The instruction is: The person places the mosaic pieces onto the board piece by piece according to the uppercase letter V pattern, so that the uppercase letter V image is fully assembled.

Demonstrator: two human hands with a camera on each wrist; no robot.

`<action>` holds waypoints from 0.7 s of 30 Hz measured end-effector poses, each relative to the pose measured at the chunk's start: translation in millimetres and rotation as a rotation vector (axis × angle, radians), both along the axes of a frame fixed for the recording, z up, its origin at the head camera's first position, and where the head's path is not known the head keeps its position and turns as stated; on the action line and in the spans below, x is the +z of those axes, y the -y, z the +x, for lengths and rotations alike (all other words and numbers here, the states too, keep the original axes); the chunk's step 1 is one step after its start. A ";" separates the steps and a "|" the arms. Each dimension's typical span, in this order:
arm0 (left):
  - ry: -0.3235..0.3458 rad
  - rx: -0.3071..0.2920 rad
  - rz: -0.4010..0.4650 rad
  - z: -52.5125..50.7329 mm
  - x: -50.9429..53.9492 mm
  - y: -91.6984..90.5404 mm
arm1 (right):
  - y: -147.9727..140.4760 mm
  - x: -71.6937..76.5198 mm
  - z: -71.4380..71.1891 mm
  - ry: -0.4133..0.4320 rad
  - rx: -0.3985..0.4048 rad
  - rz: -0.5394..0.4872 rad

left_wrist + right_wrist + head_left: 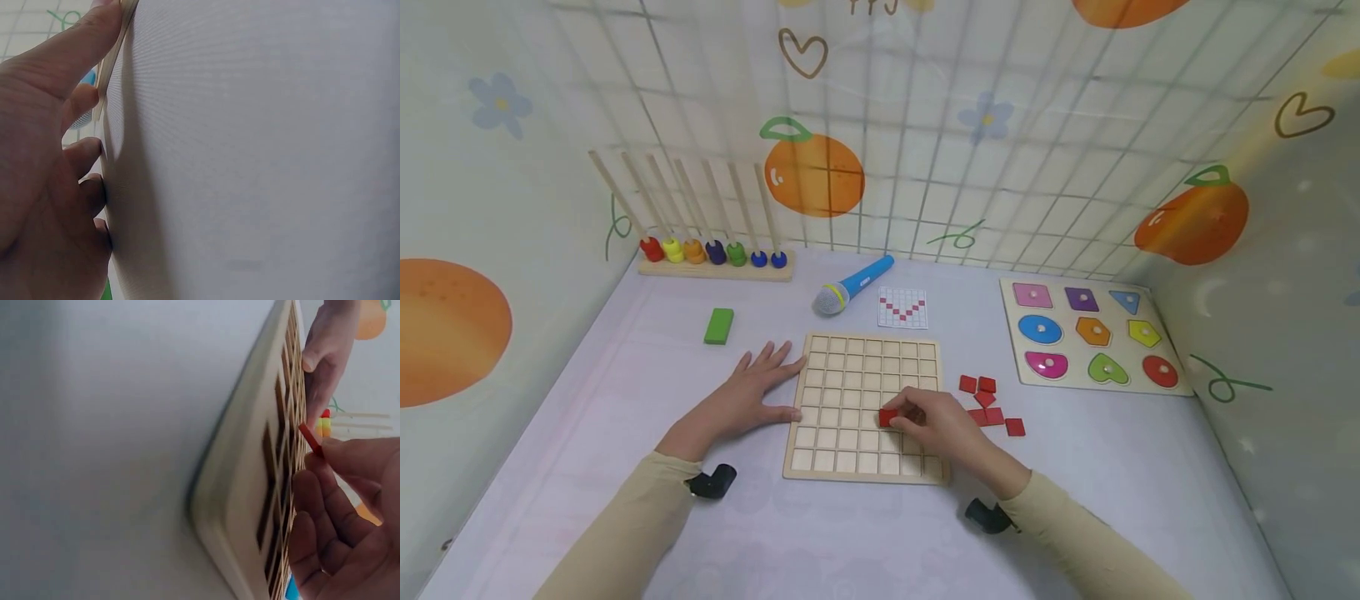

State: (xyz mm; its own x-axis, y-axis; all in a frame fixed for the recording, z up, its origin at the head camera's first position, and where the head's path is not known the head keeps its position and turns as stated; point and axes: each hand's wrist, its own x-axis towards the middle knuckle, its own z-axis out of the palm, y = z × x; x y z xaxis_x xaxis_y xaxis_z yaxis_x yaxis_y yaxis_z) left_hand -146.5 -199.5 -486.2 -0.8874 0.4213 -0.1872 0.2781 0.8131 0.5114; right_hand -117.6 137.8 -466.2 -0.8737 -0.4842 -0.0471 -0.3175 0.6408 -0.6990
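A wooden grid board (838, 477) of square cells lies on the table in the head view. My right hand (936, 421) is over its right half and pinches a red square tile (887, 417) between thumb and fingers. The right wrist view shows that tile (311, 440) edge-on, tilted above the grid. My left hand (752, 387) rests at the board's left edge, fingers spread, with thumb and index finger touching the rim. Several loose red tiles (1015, 427) lie right of the board, partly hidden by my right hand. Behind the board is a small pattern card (902, 308) with red squares in a V.
A blue toy microphone (853, 286) lies behind the board. A green block (718, 326) is at the left. The peg stand with coloured beads (715, 271) stands at the back left. On the right lies a shape puzzle board (1060, 333). A curtained mesh wall closes the back.
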 end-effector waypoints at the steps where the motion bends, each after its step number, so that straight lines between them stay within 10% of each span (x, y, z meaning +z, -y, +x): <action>1: 0.001 0.001 0.001 -0.1 -0.1 0.1 | 1.7 -1.3 0.4 0.000 0.012 -0.004; 21: 0.002 0.004 -0.003 -0.6 -1.2 0.3 | 19.8 -8.2 11.8 0.017 0.106 0.029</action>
